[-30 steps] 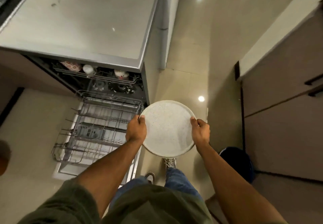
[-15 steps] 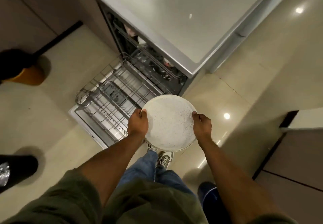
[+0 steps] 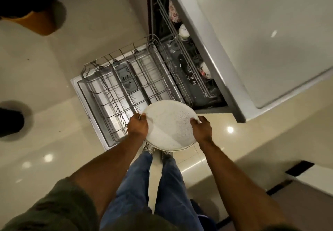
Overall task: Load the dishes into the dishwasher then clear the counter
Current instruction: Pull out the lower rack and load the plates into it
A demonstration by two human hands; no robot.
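Head view, looking steeply down: a round white speckled plate sits a little below frame centre, face up and close to level, held off the floor between both hands. The left hand clasps the rim at the plate's 9 o'clock, fingers curled over the edge with the knuckles showing. The right hand clasps the rim at about 3 o'clock in the same way, so the plate spans the gap between the two grips, most of its face bare. Its 10 o'clock edge overlaps the near corner of the pulled-out grey wire lower rack, which rests over the lowered door of the open stainless-steel dishwasher at 11 o'clock from the plate. At 12 to 1 o'clock, the upper wire rack is only partly out under the pale grey countertop. It holds what look like a pale cup and two floral-patterned pieces, though the dim cavity makes them hard to identify. Blue jeans and patterned shoes show at the plate's 6 o'clock on the glossy cream floor tiles. A dark object on an orange base stands at the frame's 10 o'clock.
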